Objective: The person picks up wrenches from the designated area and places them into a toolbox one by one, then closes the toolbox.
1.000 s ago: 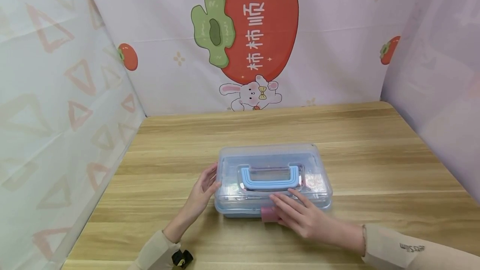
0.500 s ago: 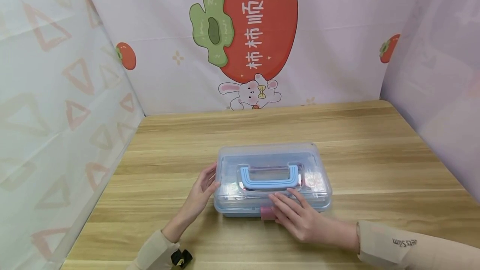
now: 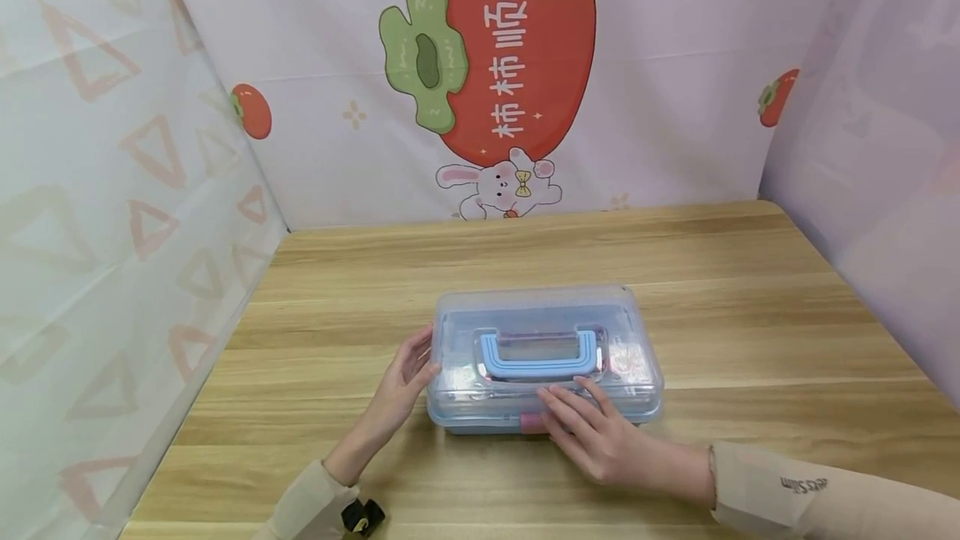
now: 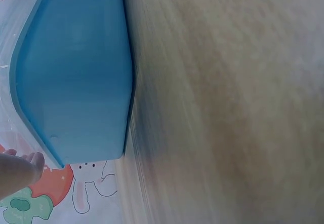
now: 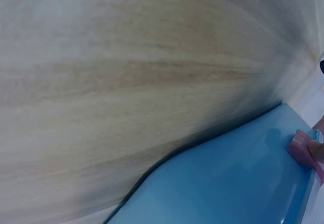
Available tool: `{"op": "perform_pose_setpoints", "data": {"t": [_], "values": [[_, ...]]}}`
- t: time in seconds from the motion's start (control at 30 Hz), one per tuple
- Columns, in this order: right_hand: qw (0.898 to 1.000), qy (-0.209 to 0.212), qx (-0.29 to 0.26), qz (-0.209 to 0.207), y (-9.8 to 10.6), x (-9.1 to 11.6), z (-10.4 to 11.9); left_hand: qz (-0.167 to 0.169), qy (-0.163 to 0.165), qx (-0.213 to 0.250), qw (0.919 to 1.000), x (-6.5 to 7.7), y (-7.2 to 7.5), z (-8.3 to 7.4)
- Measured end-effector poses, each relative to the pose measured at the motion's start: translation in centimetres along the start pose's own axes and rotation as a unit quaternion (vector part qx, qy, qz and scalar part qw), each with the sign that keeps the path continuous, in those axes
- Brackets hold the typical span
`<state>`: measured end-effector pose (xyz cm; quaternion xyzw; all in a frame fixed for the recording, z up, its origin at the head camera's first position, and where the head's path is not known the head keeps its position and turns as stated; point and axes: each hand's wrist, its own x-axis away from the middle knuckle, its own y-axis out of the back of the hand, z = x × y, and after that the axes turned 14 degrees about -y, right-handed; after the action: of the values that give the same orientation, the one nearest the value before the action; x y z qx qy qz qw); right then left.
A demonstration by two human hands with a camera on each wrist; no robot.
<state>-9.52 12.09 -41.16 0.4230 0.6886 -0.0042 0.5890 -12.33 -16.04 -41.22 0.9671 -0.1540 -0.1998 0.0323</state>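
A plastic storage box with a clear lid, light-blue base and blue carrying handle sits on the table. Its lid lies down over the base. My left hand rests against the left end, thumb at the front corner and fingers along the side. At the front, my right hand lays its extended fingers over the lid's edge and presses the pink latch. The right wrist view shows a fingertip on that latch. The contents blur through the lid.
The wood-grain table extends around the box. Printed fabric walls enclose its back and sides. A black object is at the left sleeve's cuff.
The pink latch stuck out lower at the front and has swung in toward the box. My right hand has shifted slightly left; my left hand holds its place.
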Motion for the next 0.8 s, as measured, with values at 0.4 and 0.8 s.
{"op": "perform_pose_setpoints", "data": {"t": [0.4,0.8], "values": [[1.0,-0.006,-0.008,-0.006,0.0,0.1,-0.3,-0.007,0.013,-0.005,0.9999,-0.1,-0.1,0.1],[0.996,-0.038,-0.032,0.07,1.4,0.6,-1.0,0.021,0.012,-0.055,0.9982,-0.2,0.9,-0.6]]}}
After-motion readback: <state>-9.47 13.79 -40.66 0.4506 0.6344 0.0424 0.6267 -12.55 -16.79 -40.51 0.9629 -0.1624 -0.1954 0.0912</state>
